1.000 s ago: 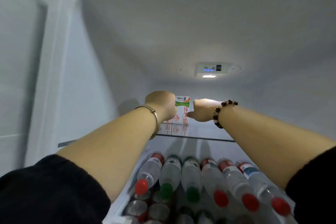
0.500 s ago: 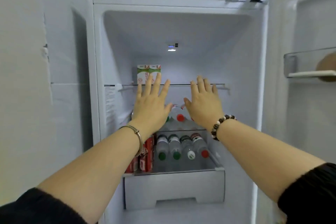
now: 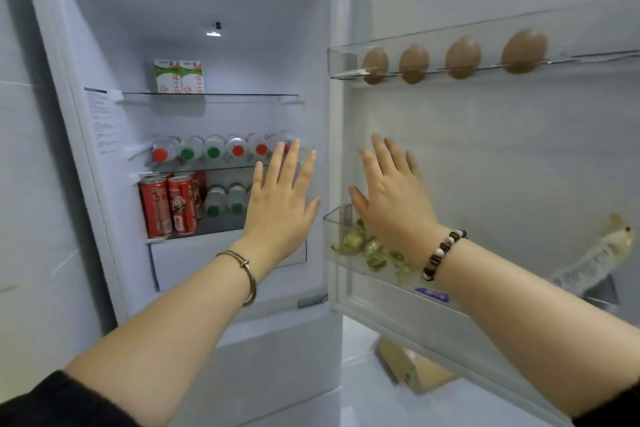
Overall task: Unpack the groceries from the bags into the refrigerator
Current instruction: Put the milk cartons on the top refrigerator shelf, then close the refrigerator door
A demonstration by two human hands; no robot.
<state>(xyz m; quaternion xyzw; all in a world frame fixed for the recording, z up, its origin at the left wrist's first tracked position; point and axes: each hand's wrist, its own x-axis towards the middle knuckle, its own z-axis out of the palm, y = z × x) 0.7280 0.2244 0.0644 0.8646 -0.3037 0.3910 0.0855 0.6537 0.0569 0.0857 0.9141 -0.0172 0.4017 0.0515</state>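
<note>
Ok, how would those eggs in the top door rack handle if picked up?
The eggs are bare-shelled, so probably fragile under a squeeze. Rounded, they would likely roll once out of the door rack, which seats them apart.

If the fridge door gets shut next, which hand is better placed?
Probably the right hand: open, empty, in front of the open door. The left hand faces the shelves.
</note>
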